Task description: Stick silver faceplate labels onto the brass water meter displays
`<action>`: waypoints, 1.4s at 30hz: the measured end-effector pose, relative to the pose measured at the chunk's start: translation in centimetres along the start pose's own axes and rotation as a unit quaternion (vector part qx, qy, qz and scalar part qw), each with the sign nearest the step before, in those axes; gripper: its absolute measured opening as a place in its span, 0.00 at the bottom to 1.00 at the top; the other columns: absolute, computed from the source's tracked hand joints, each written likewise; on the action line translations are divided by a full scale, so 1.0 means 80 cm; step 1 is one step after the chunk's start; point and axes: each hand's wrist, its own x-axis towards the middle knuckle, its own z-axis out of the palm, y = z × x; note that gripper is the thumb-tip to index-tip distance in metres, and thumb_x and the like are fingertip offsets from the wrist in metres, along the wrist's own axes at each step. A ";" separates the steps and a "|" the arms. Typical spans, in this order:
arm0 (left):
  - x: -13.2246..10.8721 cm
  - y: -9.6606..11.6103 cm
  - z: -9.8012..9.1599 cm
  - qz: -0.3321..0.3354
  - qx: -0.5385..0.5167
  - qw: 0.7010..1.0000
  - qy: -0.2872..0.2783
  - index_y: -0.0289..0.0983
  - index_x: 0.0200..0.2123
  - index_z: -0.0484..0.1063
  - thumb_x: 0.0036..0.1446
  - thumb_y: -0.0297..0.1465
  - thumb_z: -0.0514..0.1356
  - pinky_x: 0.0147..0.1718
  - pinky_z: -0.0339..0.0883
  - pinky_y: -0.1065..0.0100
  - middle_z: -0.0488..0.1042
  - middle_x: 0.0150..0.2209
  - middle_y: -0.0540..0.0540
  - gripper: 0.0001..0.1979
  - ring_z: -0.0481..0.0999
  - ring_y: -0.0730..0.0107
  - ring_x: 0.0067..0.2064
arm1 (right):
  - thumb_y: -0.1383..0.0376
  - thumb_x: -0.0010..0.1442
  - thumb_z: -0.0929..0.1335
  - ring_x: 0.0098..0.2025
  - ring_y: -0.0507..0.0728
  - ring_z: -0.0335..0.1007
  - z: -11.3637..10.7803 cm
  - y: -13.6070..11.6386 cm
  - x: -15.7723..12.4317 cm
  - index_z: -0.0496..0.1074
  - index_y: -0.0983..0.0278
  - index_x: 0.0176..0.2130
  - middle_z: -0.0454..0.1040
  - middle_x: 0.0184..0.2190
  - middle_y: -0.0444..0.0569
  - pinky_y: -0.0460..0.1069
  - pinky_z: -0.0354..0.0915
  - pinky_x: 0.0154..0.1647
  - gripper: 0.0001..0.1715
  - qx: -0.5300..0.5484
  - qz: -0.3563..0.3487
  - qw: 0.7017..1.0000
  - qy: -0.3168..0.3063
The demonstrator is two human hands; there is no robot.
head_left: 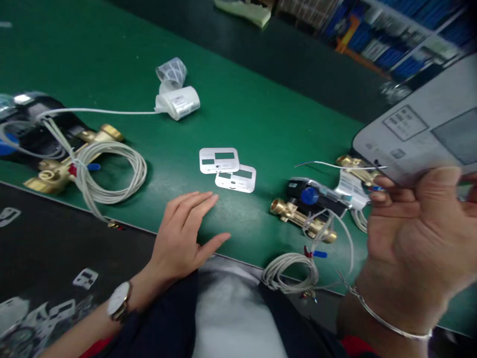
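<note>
My left hand [186, 231] rests on the green table with its fingers spread, holding nothing. Just beyond its fingertips lie two overlapping white face-plate labels, the farther label [206, 154] partly over the nearer label [249, 186], both with rectangular cut-outs. At the right, my right hand [421, 223] grips the lower edge of a large white panel [395, 129] with a printed box and a grey window. The panel is raised and runs out of view. Below it sits a brass meter [298, 214] with a black housing, blue round part and coiled grey cable [290, 271].
Another brass meter [55, 164] with coiled cable [122, 171] stands at the left. A roll of labels [182, 102] lies at the table's back. Another brass fitting [346, 161] is partly behind the panel. Cut label scraps [59, 311] lie low at the left; shelves [402, 35] stand beyond.
</note>
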 end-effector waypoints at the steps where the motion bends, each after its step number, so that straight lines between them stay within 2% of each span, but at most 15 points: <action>1: 0.022 0.009 0.005 0.010 -0.022 1.000 -0.014 0.37 0.66 0.63 0.65 0.42 0.64 0.61 0.66 0.51 0.74 0.59 0.37 0.31 0.72 0.50 0.60 | 0.58 0.68 0.66 0.43 0.60 0.78 -0.015 0.013 0.006 0.65 0.52 0.45 0.73 0.43 0.46 0.53 0.69 0.36 0.05 0.044 0.026 0.998 0.040; 2: 0.046 0.018 0.013 0.024 -0.042 0.998 -0.031 0.37 0.66 0.63 0.66 0.39 0.63 0.60 0.68 0.53 0.75 0.58 0.38 0.29 0.73 0.53 0.59 | 0.61 0.64 0.70 0.40 0.58 0.78 -0.028 0.026 0.009 0.66 0.52 0.45 0.74 0.41 0.45 0.52 0.69 0.35 0.11 0.089 0.060 0.991 0.075; 4: 0.096 0.039 0.034 0.060 -0.077 0.993 -0.066 0.38 0.67 0.62 0.68 0.39 0.61 0.57 0.70 0.55 0.75 0.58 0.39 0.28 0.74 0.55 0.58 | 0.65 0.59 0.74 0.35 0.56 0.77 -0.049 0.052 0.009 0.66 0.52 0.48 0.77 0.38 0.44 0.50 0.68 0.32 0.20 0.138 0.117 0.980 0.088; 7: 0.164 0.064 0.072 0.084 -0.152 0.976 -0.133 0.42 0.71 0.55 0.63 0.45 0.65 0.55 0.72 0.55 0.70 0.63 0.39 0.39 0.75 0.54 0.58 | 0.65 0.57 0.76 0.35 0.55 0.79 -0.072 0.083 -0.002 0.69 0.57 0.46 0.80 0.33 0.45 0.46 0.69 0.30 0.19 0.210 0.145 0.960 0.111; 9: 0.198 0.075 0.094 0.086 -0.202 0.955 -0.200 0.44 0.71 0.56 0.58 0.48 0.68 0.54 0.73 0.55 0.70 0.63 0.38 0.43 0.76 0.54 0.57 | 0.63 0.56 0.77 0.36 0.55 0.81 -0.084 0.098 -0.012 0.70 0.60 0.42 0.80 0.34 0.44 0.46 0.71 0.30 0.18 0.266 0.172 0.941 0.118; 12: 0.223 0.084 0.111 0.104 -0.205 0.936 -0.265 0.46 0.61 0.69 0.58 0.48 0.69 0.49 0.74 0.56 0.77 0.52 0.44 0.30 0.79 0.56 0.50 | 0.63 0.54 0.79 0.35 0.54 0.81 -0.103 0.117 -0.022 0.67 0.59 0.42 0.79 0.36 0.41 0.44 0.71 0.28 0.22 0.308 0.214 0.918 0.128; 14: 0.223 0.087 0.112 0.127 -0.197 0.941 -0.245 0.46 0.56 0.72 0.57 0.46 0.70 0.49 0.74 0.56 0.79 0.50 0.46 0.26 0.80 0.57 0.49 | 0.62 0.55 0.79 0.32 0.51 0.80 -0.114 0.128 -0.026 0.66 0.57 0.44 0.79 0.36 0.38 0.42 0.70 0.26 0.23 0.312 0.220 0.913 0.142; 17: 0.202 0.085 0.102 0.169 -0.184 0.956 -0.151 0.45 0.59 0.70 0.56 0.42 0.72 0.54 0.75 0.58 0.76 0.60 0.43 0.30 0.78 0.57 0.57 | 0.63 0.56 0.79 0.31 0.49 0.79 -0.123 0.145 -0.028 0.67 0.56 0.45 0.79 0.35 0.38 0.42 0.73 0.29 0.23 0.318 0.228 0.907 0.153; 22: 0.138 0.072 0.081 0.253 -0.009 0.967 0.004 0.43 0.64 0.66 0.62 0.28 0.67 0.58 0.75 0.50 0.69 0.65 0.36 0.29 0.75 0.51 0.62 | 0.65 0.50 0.82 0.29 0.46 0.76 -0.118 0.169 -0.027 0.72 0.59 0.41 0.78 0.33 0.37 0.39 0.74 0.30 0.23 0.385 0.298 0.860 0.151; 24: 0.113 0.071 0.074 0.232 -0.003 0.972 0.028 0.44 0.63 0.67 0.62 0.23 0.65 0.59 0.75 0.48 0.65 0.67 0.36 0.28 0.72 0.50 0.65 | 0.65 0.45 0.83 0.28 0.45 0.75 -0.112 0.173 -0.027 0.75 0.60 0.40 0.78 0.32 0.38 0.37 0.73 0.28 0.25 0.414 0.329 0.837 0.138; 28: 0.085 0.085 0.057 0.110 -0.079 0.991 -0.004 0.49 0.60 0.70 0.60 0.23 0.67 0.61 0.74 0.48 0.55 0.71 0.40 0.28 0.66 0.48 0.68 | 0.66 0.39 0.86 0.25 0.43 0.71 -0.096 0.168 -0.028 0.78 0.61 0.43 0.79 0.34 0.38 0.36 0.71 0.24 0.31 0.463 0.394 0.789 0.089; 33: 0.089 0.101 0.038 0.035 -0.226 0.968 -0.099 0.46 0.63 0.69 0.63 0.27 0.62 0.66 0.66 0.47 0.55 0.72 0.41 0.26 0.65 0.51 0.69 | 0.64 0.36 0.87 0.24 0.43 0.71 -0.076 0.148 -0.034 0.76 0.63 0.34 0.76 0.29 0.36 0.35 0.71 0.24 0.27 0.495 0.448 0.744 0.041; 35: 0.094 0.105 0.037 -0.005 -0.228 0.970 -0.087 0.48 0.60 0.71 0.65 0.29 0.62 0.67 0.63 0.46 0.61 0.70 0.43 0.21 0.65 0.53 0.68 | 0.63 0.40 0.86 0.27 0.45 0.74 -0.073 0.140 -0.037 0.75 0.62 0.32 0.77 0.31 0.38 0.36 0.69 0.21 0.24 0.492 0.450 0.745 0.007; 38: 0.098 0.109 0.041 -0.069 -0.223 0.970 -0.064 0.50 0.52 0.76 0.65 0.31 0.64 0.66 0.58 0.42 0.67 0.65 0.47 0.13 0.64 0.53 0.68 | 0.61 0.51 0.82 0.33 0.47 0.75 -0.073 0.127 -0.041 0.74 0.62 0.34 0.77 0.36 0.41 0.37 0.68 0.21 0.18 0.477 0.423 0.768 -0.053; 42: 0.101 0.110 0.047 -0.143 -0.357 0.920 -0.073 0.48 0.48 0.76 0.62 0.33 0.68 0.67 0.55 0.44 0.66 0.66 0.46 0.12 0.63 0.51 0.68 | 0.55 0.57 0.79 0.24 0.45 0.66 -0.074 0.110 -0.042 0.72 0.64 0.31 0.70 0.27 0.40 0.37 0.60 0.14 0.19 0.448 0.380 0.804 -0.092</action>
